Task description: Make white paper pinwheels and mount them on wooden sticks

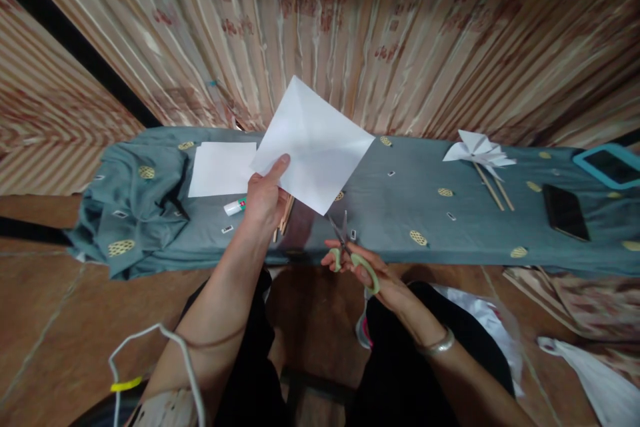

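A white square of paper [313, 140] with faint crease lines is pinched by my left hand [267, 193], thumb on top, near its left lower edge. One corner of the sheet points down toward my right hand [363, 267]. That hand holds a pair of scissors [370, 273] with pale green handles, its blades parted and aimed up near this corner. Whether the blades touch the paper I cannot tell. Below my left hand lie several wooden sticks [284, 220], partly hidden. A glue stick [234, 207] is just left of my left wrist.
More white paper [220, 170] lies on the green cloth-covered bench [400, 187]. To the right are white paper pinwheels [477, 150] on sticks, a black phone [565, 212] and a blue-framed device [610, 165]. A curtain [325, 27] hangs behind; a white cable [160, 330] loops by my left arm.
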Available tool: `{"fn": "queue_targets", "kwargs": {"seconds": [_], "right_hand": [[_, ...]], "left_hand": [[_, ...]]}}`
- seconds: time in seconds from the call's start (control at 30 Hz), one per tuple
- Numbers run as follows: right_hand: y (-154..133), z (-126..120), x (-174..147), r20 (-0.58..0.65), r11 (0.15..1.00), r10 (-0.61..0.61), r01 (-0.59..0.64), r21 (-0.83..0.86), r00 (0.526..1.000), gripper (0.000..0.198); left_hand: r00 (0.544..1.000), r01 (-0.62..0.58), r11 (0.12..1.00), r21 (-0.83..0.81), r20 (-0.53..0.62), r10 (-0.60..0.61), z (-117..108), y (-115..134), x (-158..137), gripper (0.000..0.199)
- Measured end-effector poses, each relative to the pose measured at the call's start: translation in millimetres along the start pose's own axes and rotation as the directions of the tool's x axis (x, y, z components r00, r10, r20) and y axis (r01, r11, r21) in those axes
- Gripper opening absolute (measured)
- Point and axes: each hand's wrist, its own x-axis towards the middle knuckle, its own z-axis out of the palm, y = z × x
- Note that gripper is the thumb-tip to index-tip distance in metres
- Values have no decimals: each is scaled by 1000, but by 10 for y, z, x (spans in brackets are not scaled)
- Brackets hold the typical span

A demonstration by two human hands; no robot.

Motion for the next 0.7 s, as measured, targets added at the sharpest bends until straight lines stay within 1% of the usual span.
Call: {"fn": "queue_targets", "kwargs": {"seconds": [0.07, 0.2, 0.37, 0.53, 0.7], "right_hand": [[-18, 43, 36, -9, 999, -10, 10, -42, 1000, 67], [-30, 110, 135, -74, 995, -47, 40, -92, 996, 67], [-18, 112, 217, -139, 988, -98, 80, -132, 986, 65], [-43, 102, 219, -144, 988, -94, 74, -138, 985, 68], [-78, 89, 203, -144, 988, -85, 65, -140, 986, 69]], "left_hand": [[1000, 9, 1000, -6, 8, -9, 25, -28, -12, 21], [1000, 17, 1000, -16, 21, -16, 66, -95, -32, 22], [998, 43, 998, -37, 55, -41, 85, -158, -42, 24], [996, 51, 998, -47, 74, -48, 76, -185, -45, 23], [997, 57, 998, -36, 62, -54, 66, -189, -44, 21]]}}
